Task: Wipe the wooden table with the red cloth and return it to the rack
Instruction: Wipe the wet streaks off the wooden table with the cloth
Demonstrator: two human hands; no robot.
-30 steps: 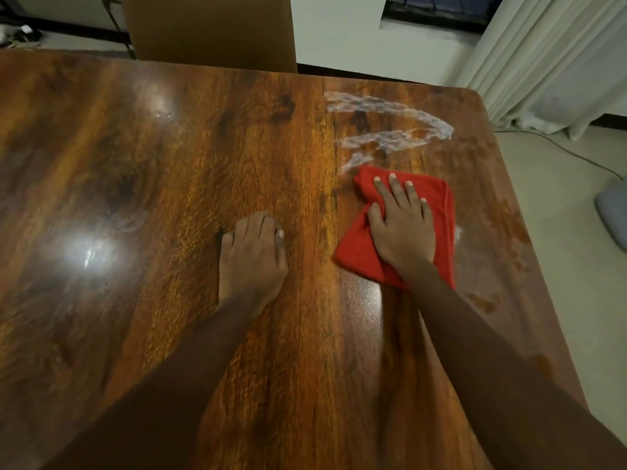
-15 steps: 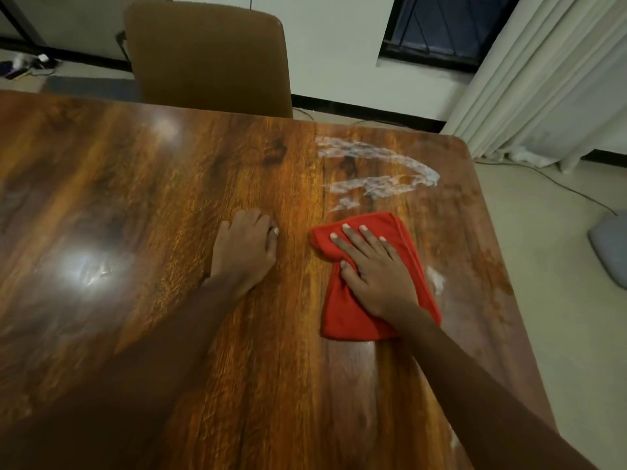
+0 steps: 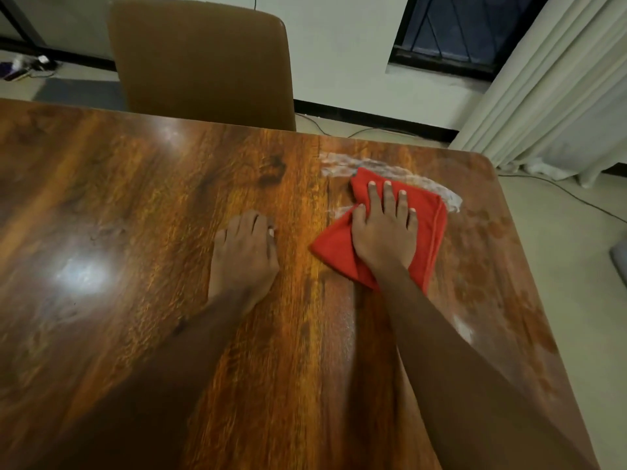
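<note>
A folded red cloth (image 3: 428, 232) lies flat on the glossy wooden table (image 3: 135, 205), toward its far right corner. My right hand (image 3: 385, 232) presses down on the cloth with fingers spread, thumb curled over its left edge. The cloth's far edge overlaps a whitish wet smear (image 3: 342, 162) that curves round to the cloth's right side. My left hand (image 3: 242, 257) rests palm down on the bare wood just left of the cloth, fingers curled, holding nothing. No rack is in view.
A brown padded chair (image 3: 203, 59) stands against the table's far edge. White curtains (image 3: 559, 86) hang at the right, beside a dark window (image 3: 451, 32). Cables run over the pale floor (image 3: 570, 232) on the right. Small items lie on the floor at far left.
My right hand slid the cloth left and toward me, then pushed it back away onto the white smear. The left hand stayed planted. The camera tilted up, showing more chair.
</note>
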